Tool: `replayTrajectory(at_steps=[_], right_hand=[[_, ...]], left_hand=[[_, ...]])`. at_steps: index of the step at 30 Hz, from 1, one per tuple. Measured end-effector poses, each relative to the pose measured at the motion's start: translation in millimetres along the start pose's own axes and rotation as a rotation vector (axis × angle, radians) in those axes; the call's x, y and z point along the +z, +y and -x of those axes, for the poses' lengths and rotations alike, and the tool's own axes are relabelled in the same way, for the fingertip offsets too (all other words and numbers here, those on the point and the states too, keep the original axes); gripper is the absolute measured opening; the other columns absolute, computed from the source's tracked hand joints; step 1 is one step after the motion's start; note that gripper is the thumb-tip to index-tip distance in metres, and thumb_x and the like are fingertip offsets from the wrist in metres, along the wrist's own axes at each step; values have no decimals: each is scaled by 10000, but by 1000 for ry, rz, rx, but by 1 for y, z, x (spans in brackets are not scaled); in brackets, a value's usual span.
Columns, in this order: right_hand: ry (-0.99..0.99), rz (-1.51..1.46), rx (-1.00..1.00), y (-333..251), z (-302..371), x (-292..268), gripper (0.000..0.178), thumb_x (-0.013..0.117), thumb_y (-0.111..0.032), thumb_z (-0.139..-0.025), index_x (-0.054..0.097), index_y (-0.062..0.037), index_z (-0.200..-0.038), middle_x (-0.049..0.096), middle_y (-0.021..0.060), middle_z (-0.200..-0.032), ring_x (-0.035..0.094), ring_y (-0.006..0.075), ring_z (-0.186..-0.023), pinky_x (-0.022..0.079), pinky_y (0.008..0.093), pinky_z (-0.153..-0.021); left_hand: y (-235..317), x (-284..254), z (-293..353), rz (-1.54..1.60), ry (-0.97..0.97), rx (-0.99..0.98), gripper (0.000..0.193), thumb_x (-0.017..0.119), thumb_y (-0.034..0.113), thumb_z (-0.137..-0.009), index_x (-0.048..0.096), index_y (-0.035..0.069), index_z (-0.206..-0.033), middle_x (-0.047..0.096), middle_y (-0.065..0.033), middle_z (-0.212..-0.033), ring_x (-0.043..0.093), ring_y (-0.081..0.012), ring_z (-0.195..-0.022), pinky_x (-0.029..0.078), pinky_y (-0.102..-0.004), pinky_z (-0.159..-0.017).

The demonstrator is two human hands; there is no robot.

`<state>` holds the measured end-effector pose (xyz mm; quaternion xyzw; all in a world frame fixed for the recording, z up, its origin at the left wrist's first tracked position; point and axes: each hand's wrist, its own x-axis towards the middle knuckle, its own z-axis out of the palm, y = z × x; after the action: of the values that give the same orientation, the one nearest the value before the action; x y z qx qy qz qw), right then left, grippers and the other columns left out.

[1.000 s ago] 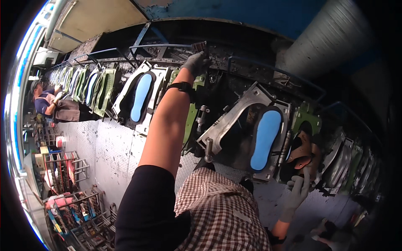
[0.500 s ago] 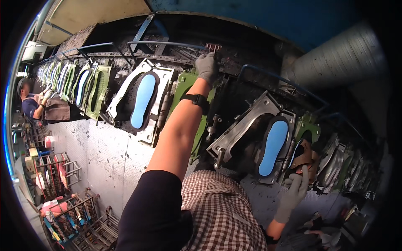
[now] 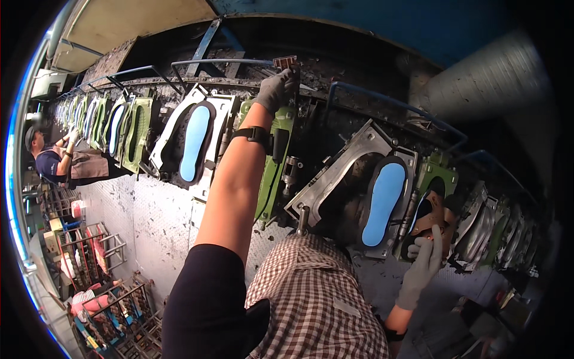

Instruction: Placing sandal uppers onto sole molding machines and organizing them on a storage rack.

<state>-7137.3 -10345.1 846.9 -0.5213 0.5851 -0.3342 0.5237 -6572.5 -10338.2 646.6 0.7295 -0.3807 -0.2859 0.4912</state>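
Note:
My left hand [image 3: 275, 91], in a grey work glove, reaches far forward over a green mould [image 3: 280, 137]. Its fingers are curled closed beside a reddish-brown ridged piece [image 3: 285, 61]; what they grip is hidden. On the right, my gloved right hand [image 3: 423, 263] holds a brown strapped sandal [image 3: 439, 216] in front of another green mould [image 3: 436, 173], one finger stretched along the strap. Between my hands an open metal mould [image 3: 335, 179] carries a blue insole shape [image 3: 384, 203] with a black rim. A similar blue insole [image 3: 195, 143] lies in the mould to my left.
A long row of moulds [image 3: 140, 131] runs off to both sides. Blue rails [image 3: 382, 99] stand behind them, and a fat silver duct [image 3: 484, 78] hangs at upper right. A co-worker [image 3: 57, 155] stands at far left. Racks [image 3: 119, 317] occupy the lower left.
The moulds and rails sit slightly further left in the picture. My left hand stays by the ridged piece, and my right hand's fingers reach slightly higher on the sandal.

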Motion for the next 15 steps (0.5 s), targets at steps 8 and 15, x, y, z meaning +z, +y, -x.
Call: replayTrajectory(at_steps=[8,15], right_hand=[[-195,78,-108,3,-17,-12,408,487,-83,-1038,522,64,-1417,626,24,-864,557,65,-685,464,214,-635],[-99,69,6,37,-21,-32,424,499,-110,-1044,523,15,-1448,632,26,-884,562,71,-695,475,229,-637]], left_hand=[[29,-15,15,-437,259,209,309,694,46,-895,642,77,-1198,750,-80,-1083,728,-259,-992,580,-351,-828],[89,8,13,-570,-36,-146,239,566,163,-996,663,38,-1175,700,-54,-1199,605,-211,-1218,501,-309,-1028]])
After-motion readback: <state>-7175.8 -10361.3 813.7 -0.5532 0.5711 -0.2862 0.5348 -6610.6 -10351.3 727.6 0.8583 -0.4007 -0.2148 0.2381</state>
